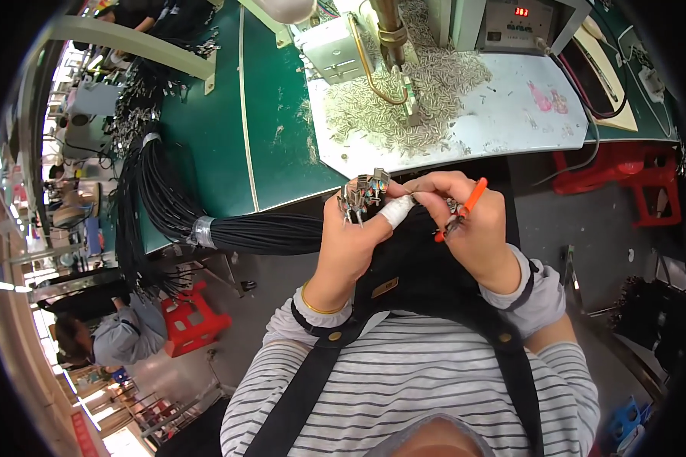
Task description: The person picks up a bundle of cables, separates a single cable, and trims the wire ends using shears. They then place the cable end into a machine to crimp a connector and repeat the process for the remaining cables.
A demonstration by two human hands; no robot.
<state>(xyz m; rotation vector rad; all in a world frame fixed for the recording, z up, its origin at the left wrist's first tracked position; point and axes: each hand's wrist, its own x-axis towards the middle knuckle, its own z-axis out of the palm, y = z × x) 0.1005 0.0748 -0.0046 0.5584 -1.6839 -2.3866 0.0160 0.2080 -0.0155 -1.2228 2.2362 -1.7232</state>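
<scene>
My left hand (351,242), its thumb wrapped in white tape, is closed around several cable ends with metal connectors (363,190) and thin coloured wires. The thick bundle of black cables (267,233) runs from it to the left, bound with clear tape. My right hand (476,240) is closed too, with small orange-handled pliers (476,196) tucked in its palm. Its thumb and forefinger pinch close to the taped left thumb; whatever is between those fingertips is too small to make out. Both hands are just off the table's near edge, above my black apron (419,286).
A bench machine (392,46) stands ahead on a white board (526,133) strewn with tiny metal pieces (389,114). Behind it right is a control box (518,27) with a red display. More black cables lie on the green table (206,152). Red stools (194,320) and a seated person (129,335) are nearby.
</scene>
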